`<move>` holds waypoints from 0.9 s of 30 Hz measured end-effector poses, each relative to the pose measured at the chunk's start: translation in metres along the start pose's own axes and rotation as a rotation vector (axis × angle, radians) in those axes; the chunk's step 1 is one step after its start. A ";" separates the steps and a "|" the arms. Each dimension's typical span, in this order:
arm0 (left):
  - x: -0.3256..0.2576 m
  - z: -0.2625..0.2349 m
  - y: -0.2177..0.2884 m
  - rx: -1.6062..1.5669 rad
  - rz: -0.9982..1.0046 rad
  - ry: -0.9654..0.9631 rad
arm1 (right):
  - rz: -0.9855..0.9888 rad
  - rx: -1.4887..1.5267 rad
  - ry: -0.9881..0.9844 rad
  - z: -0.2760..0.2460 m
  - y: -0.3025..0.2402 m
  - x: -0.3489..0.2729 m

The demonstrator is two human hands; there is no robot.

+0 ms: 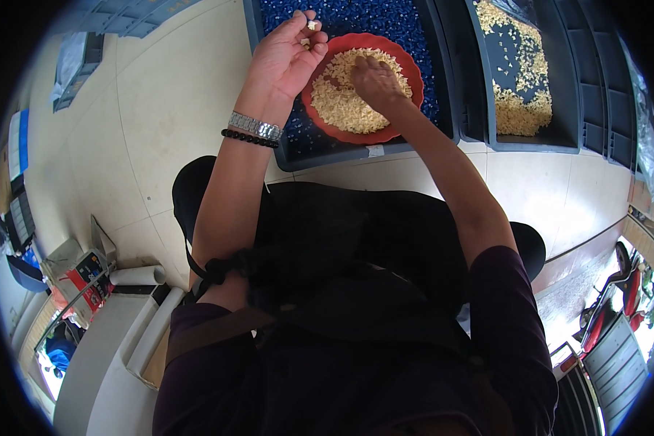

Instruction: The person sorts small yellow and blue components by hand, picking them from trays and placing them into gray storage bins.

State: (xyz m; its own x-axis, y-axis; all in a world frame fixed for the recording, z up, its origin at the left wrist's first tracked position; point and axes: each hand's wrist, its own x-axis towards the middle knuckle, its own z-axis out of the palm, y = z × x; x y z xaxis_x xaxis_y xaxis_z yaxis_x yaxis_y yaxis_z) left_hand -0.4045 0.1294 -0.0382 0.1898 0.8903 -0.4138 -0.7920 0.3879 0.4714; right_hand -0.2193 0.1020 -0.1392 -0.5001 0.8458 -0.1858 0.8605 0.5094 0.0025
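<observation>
A red scalloped plate (pixel 417 76) full of small cream-coloured pieces (pixel 356 107) rests on top of a grey crate (pixel 341 155) that holds many small blue pieces (pixel 341 13). My left hand (pixel 282 62) is raised at the plate's left edge, palm turned up. Its curled fingers hold a few of the cream pieces (pixel 312 25) near the tips. My right hand (pixel 378 84) reaches palm down into the plate, its fingers slightly apart and touching the heap. Whatever lies under those fingertips is hidden.
To the right stands another grey crate (pixel 572 109) with more cream pieces (pixel 523 116) and a clear plastic bag (pixel 516 9). Tiled floor (pixel 174 80) lies on the left. Boxes and a white rolled sheet (pixel 138 276) are at lower left; a red motorbike (pixel 610 305) is at lower right.
</observation>
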 end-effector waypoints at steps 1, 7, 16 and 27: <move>-0.001 0.002 0.000 -0.006 -0.010 0.022 | 0.009 0.004 0.044 -0.001 0.006 -0.007; -0.014 0.016 -0.002 0.004 -0.080 0.116 | 0.037 0.036 0.197 0.007 0.024 -0.034; -0.015 0.024 -0.007 -0.054 -0.080 0.100 | 0.143 0.291 0.181 -0.003 0.028 -0.036; -0.016 0.041 -0.020 -0.188 -0.175 -0.120 | 0.505 1.527 0.503 -0.050 0.032 -0.038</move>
State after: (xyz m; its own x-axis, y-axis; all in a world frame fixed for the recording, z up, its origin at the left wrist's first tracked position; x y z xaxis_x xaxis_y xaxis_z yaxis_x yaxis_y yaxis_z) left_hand -0.3681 0.1171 -0.0094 0.3911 0.8401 -0.3759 -0.8329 0.4969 0.2439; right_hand -0.1772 0.0938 -0.0828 0.1153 0.9814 -0.1534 0.0822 -0.1634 -0.9831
